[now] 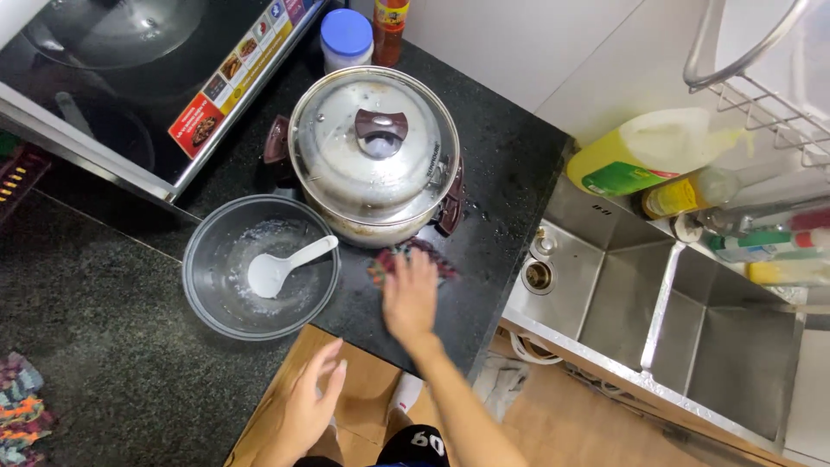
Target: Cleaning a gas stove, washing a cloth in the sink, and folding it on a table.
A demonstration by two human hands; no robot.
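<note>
Right hand grip: the right hand (410,298) lies flat with its fingers spread, pressing down on the cloth (411,259). It does not close around it.
Left hand grip: the left hand (309,405) is open and holds nothing. It floats in the air past the edge of the counter (112,346).
Cloth: a small patchwork cloth, red and dark. It lies on the counter just in front of the pot (373,156), touching its base. The fingers hide part of it.
Pot: big and silver, with a shiny lid and a dark red knob. It stands on the black counter.
Bowl: a grey bowl (259,266) sits just left of the pot, on the near side. A white spoon (285,266) lies inside it.
Stove: a black stove (130,78) is left of the pot and farther back.
Jar: a jar with a blue lid (346,36) stands behind the pot.
Sink: a steel sink (657,311) is well to the right of the pot.
Yellow bottle: it (648,151) lies on its side, right of the pot, behind the sink.
</note>
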